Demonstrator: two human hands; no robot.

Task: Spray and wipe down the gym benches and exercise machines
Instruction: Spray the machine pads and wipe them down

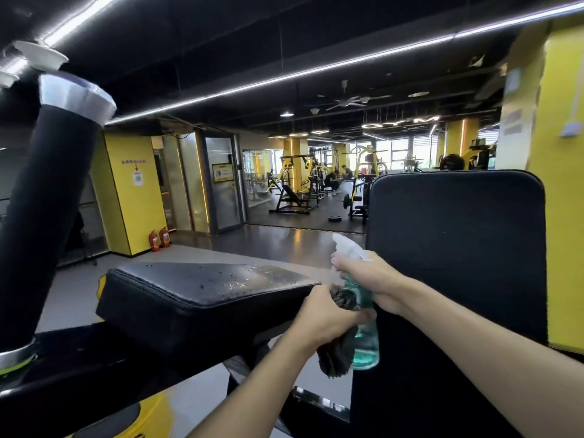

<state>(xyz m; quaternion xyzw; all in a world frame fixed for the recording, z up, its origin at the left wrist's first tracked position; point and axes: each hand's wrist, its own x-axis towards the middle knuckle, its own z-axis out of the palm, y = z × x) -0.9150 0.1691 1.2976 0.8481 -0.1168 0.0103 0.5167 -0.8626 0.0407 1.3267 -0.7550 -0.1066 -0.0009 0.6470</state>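
Head view: nearest, two bare forearms reach in from the bottom edge and meet at centre right. The left hand (328, 314) has its fingers curled round a bunched dark cloth (335, 357), which hangs below the fist and lies against the bottle. The right hand (371, 276) is wrapped round the neck of a spray bottle (366, 341) holding blue-green liquid, its white trigger head pointing left. Both hands sit just beside the right corner of a black seat pad (202, 289), whose top is speckled with wet droplets. Right of them a black back pad (455, 248) stands upright. At far left a thick black roller (47, 200) leans on the machine frame. Farther off, two red fire extinguishers (159, 239) stand by a yellow wall, and yellow weight machines (294, 188) fill the far hall.
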